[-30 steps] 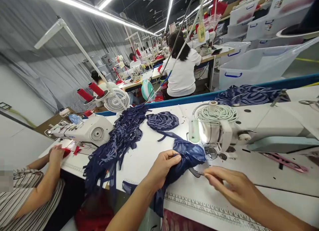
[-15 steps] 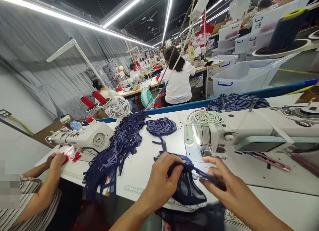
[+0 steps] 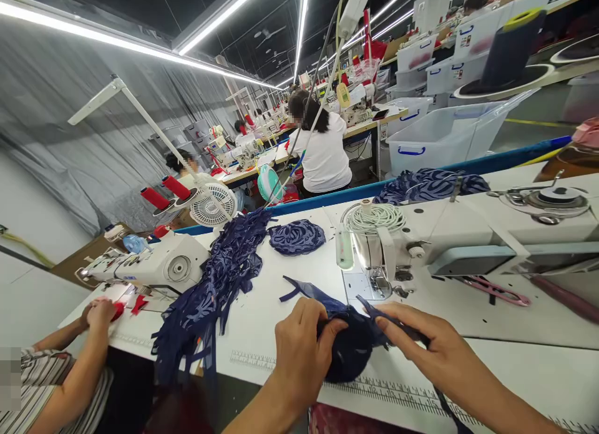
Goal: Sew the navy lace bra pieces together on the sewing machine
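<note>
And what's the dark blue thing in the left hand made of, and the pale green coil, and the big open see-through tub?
Dark blue piece: thin, soft fabric, perhaps synthetic; it bunches and looks sheer in places.
Pale green coil: matte cord in bendy loops; whether rubbery or woven, I can't tell.
Open tub: likely smooth plastic; its stiff walls are see-through with a faint shine.

Open tabletop between fabric heap and hands

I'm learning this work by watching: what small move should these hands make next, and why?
Probably straighten the narrow navy strip with the right hand: the left hand pinches the navy fabric, which looks bunched and is held in front of the sewing machine, so tidying it there seems easiest.
</note>
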`<action>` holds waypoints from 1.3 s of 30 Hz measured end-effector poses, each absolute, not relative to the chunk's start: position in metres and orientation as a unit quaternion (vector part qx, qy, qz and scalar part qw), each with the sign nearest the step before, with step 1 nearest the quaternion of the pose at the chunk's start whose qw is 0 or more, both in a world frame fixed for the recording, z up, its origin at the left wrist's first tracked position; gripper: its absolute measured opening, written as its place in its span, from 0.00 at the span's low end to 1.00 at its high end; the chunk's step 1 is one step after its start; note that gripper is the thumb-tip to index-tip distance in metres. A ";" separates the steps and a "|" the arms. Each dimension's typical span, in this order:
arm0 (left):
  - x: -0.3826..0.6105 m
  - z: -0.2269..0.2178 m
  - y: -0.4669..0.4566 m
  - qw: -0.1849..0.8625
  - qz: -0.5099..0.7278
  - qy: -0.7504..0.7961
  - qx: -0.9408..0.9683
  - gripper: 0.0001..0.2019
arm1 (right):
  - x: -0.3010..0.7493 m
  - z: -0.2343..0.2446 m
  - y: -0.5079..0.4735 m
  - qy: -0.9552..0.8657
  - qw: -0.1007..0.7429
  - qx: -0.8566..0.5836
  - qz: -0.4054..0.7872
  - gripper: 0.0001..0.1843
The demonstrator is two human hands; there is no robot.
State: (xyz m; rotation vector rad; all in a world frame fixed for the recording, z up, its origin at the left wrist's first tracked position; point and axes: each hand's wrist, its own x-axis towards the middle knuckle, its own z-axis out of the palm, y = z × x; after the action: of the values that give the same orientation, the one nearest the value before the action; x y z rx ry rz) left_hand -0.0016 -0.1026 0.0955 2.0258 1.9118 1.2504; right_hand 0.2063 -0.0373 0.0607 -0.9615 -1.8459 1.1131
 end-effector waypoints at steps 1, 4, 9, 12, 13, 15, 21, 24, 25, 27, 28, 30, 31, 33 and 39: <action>-0.001 0.099 -0.104 0.087 0.394 0.648 0.646 0.12 | 0.206 0.059 -0.038 -0.724 0.379 -0.386 0.427 0.18; -0.002 0.114 -0.104 0.347 0.328 0.651 0.590 0.20 | 0.204 0.057 -0.038 -0.761 0.384 -0.351 0.388 0.13; -0.004 0.121 -0.100 0.589 0.380 0.561 0.440 0.23 | 0.202 0.050 -0.034 -0.801 0.471 -0.247 0.275 0.16; -0.003 0.111 -0.099 0.552 0.408 0.555 0.469 0.22 | 0.203 0.045 -0.034 -0.822 0.442 -0.231 0.275 0.18; -0.003 0.107 -0.099 0.536 0.412 0.554 0.486 0.22 | 0.203 0.045 -0.035 -0.821 0.423 -0.244 0.295 0.17; -0.001 0.101 -0.100 0.515 0.409 0.554 0.511 0.20 | 0.202 0.049 -0.037 -0.804 0.381 -0.282 0.360 0.15; 0.002 0.094 -0.104 0.319 0.388 0.612 0.611 0.11 | 0.194 0.054 -0.037 -0.764 0.278 -0.336 0.475 0.18; 0.003 0.094 -0.106 0.247 0.380 0.622 0.639 0.07 | 0.194 0.049 -0.035 -0.762 0.275 -0.345 0.475 0.18; 0.004 0.094 -0.106 0.248 0.378 0.620 0.641 0.07 | 0.194 0.048 -0.034 -0.760 0.276 -0.346 0.476 0.17; 0.004 0.093 -0.107 0.268 0.378 0.616 0.637 0.06 | 0.195 0.047 -0.034 -0.757 0.279 -0.344 0.481 0.17; 0.004 0.092 -0.107 0.277 0.381 0.614 0.633 0.06 | 0.195 0.046 -0.035 -0.754 0.280 -0.342 0.486 0.18; 0.004 0.091 -0.107 0.286 0.388 0.611 0.628 0.07 | 0.193 0.047 -0.034 -0.744 0.285 -0.340 0.500 0.18; 0.004 0.091 -0.107 0.287 0.390 0.609 0.628 0.07 | 0.192 0.047 -0.034 -0.736 0.287 -0.340 0.510 0.19; 0.003 0.091 -0.108 0.294 0.392 0.605 0.628 0.07 | 0.190 0.048 -0.033 -0.723 0.287 -0.334 0.533 0.19; 0.001 0.090 -0.111 0.263 0.388 0.606 0.642 0.05 | 0.186 0.050 -0.030 -0.725 0.263 -0.312 0.555 0.18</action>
State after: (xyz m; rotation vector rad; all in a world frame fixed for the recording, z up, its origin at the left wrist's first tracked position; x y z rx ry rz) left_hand 0.0013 -0.1105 0.0905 1.7374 1.6402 1.0500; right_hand 0.1858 -0.0298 0.0495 -0.8428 -1.9613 1.4996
